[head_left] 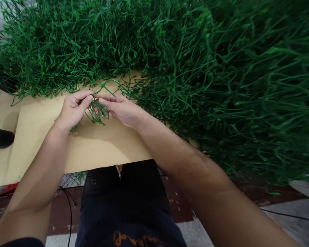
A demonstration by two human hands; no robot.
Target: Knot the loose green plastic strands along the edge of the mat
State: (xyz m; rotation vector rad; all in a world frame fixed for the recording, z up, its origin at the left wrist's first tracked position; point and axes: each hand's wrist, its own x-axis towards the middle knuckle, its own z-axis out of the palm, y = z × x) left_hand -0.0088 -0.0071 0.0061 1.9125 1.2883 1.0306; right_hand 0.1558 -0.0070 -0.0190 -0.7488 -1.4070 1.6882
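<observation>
Both hands are close together above the pale yellow board. My left hand pinches green plastic stems between thumb and fingers, and some stem tips hang below it. My right hand is closed beside it, thumb and index finger pressed together on the same green stems. A thicker bent stem rises above the two hands. Behind them and to the right lies a large heap of green plastic stems. The fingertips are partly hidden by the stems.
At the left edge, a black mug rests on the table, with a dark object behind it. The board's front edge is just above my lap. Black cables run below the table.
</observation>
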